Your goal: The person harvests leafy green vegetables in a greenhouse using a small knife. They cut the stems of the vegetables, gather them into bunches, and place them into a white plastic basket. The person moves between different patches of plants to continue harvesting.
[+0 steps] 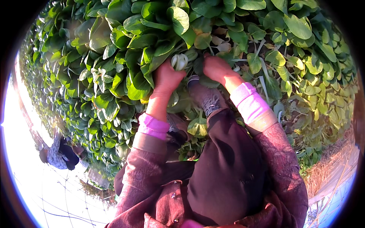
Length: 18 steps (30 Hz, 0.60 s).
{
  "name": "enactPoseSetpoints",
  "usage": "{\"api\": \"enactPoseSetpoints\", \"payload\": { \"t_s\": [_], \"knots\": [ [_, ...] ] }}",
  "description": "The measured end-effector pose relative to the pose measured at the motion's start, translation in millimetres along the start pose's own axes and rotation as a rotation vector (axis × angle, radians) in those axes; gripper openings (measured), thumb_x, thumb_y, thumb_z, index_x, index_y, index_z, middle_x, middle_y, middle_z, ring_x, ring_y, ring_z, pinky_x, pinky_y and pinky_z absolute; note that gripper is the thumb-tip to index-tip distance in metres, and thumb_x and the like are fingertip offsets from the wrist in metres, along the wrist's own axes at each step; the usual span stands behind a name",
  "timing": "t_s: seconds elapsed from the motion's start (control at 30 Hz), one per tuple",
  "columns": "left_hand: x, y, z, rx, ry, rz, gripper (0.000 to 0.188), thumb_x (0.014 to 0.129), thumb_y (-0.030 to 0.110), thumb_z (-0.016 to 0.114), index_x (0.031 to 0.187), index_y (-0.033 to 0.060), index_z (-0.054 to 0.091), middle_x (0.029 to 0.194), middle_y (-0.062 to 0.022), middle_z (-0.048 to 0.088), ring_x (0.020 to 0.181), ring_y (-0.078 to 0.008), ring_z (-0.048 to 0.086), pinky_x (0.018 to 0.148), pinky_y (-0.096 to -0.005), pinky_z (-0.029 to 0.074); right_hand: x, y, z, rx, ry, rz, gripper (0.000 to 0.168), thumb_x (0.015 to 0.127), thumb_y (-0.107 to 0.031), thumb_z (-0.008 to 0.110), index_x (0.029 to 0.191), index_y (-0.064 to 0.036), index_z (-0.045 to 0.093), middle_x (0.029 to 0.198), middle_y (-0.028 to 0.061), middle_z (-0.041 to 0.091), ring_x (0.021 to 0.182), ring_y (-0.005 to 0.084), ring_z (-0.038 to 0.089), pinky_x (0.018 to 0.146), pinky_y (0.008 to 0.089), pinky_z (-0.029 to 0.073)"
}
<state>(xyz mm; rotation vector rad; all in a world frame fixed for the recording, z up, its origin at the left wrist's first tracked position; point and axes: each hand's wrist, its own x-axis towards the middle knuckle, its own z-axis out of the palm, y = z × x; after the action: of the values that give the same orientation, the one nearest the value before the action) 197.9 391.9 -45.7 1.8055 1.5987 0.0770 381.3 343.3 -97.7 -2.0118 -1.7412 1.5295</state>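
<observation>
My left hand (168, 74) is closed around a leafy green plant, like bok choy, whose pale cut-looking stem base (179, 61) points toward me beside my thumb. The plant's broad dark leaves (148, 42) spread up and to the left of that hand. To the right, my right hand (216, 67) is curled low among leaves and stalks, its fingertips partly in shadow; whether it holds anything cannot be told. Just below and between the hands is the toe of my laced shoe (209, 98).
Dense leafy greens (85, 65) fill the left and top. Yellowing leaves (310, 91) and loose stalks (263, 85) lie to the right. My bent knee (228, 171) is close below the hands. Another person (61, 154) is at the far left. Dry straw (328, 156) borders the lower right.
</observation>
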Motion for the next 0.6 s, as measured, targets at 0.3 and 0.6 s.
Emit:
{"api": "enactPoseSetpoints", "payload": {
  "t_s": [0.3,0.6],
  "knots": [
    [-20,-8,-20,-0.759,-0.157,-0.362,0.047,0.061,0.002,0.074,0.105,-0.0030,0.058,0.092,-0.0103,0.065,0.075,-0.0193,0.064,0.064,-0.0307,0.054,-46,15,13,0.565,0.206,0.137,0.029,0.089,-0.022,0.054,0.108,0.000,0.055,0.086,0.0149,0.067,0.070,0.0307,0.065,0.063,0.0368,0.052],
    [-34,33,-41,-1.005,-0.401,-0.359,0.057,0.067,-0.008,0.066,0.121,-0.0035,0.051,0.100,-0.0144,0.067,0.074,-0.0161,0.063,0.064,-0.0279,0.053,-49,-17,-20,1.634,0.206,0.161,0.039,0.076,-0.017,0.077,0.106,-0.006,0.054,0.065,-0.0016,0.054,0.043,0.0054,0.043,0.038,0.0200,0.032]
  ]
}}
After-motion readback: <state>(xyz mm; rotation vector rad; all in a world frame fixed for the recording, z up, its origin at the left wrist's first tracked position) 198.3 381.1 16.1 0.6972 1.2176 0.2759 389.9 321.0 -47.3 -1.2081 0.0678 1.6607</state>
